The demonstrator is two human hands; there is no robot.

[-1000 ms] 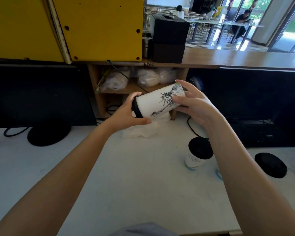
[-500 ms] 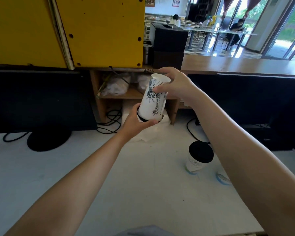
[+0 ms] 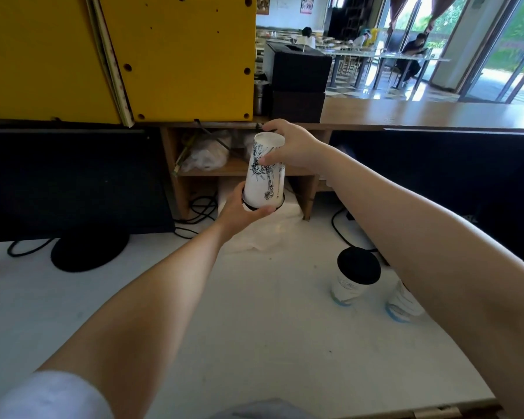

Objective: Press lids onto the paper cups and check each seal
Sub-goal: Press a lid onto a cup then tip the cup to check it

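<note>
A white paper cup with a black drawing [image 3: 262, 179] is held upside down in the air above the white table [image 3: 254, 328]. Its black lid [image 3: 248, 208] faces down. My left hand [image 3: 239, 211] cups the lid end from below. My right hand [image 3: 291, 149] grips the cup's upper end, near its base. A second cup with a black lid [image 3: 353, 279] stands upright on the table at the right. Another cup [image 3: 403, 300] beside it is mostly hidden behind my right forearm.
A black monitor [image 3: 73, 182] with a round base [image 3: 88, 252] stands at the left, another dark screen [image 3: 436, 182] at the right. A wooden shelf [image 3: 239, 170] with plastic bags lies behind the cup. Cables [image 3: 194, 213] trail on the table. Crumpled white paper [image 3: 270, 231] lies below my hands.
The cup went from lying sideways between my hands to fully upside down, lid downward. My right hand rose to the top end; my left stayed under the lid.
</note>
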